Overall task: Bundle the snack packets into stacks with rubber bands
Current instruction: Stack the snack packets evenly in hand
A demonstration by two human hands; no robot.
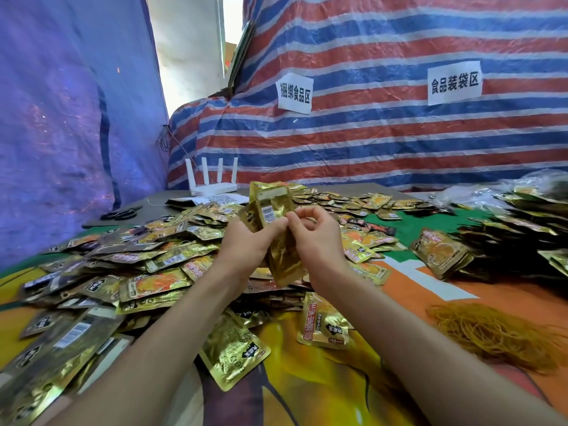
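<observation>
Gold snack packets [273, 207] are held up on edge above the table between both hands. My left hand [246, 244] grips the bunch from the left, thumb on the front packet. My right hand [316, 238] pinches the packets from the right with curled fingers. A big heap of loose gold and dark packets [129, 272] covers the left and middle of the table. A pile of tan rubber bands [498, 333] lies at the right. One bundled stack [442, 253] sits to the right of my hands.
More bundled stacks [522, 238] pile up at the far right. A white router [212, 179] and black scissors [121, 214] sit at the back left. Striped tarpaulin [368, 133] with two paper signs closes the back; blue tarpaulin [61, 118] closes the left.
</observation>
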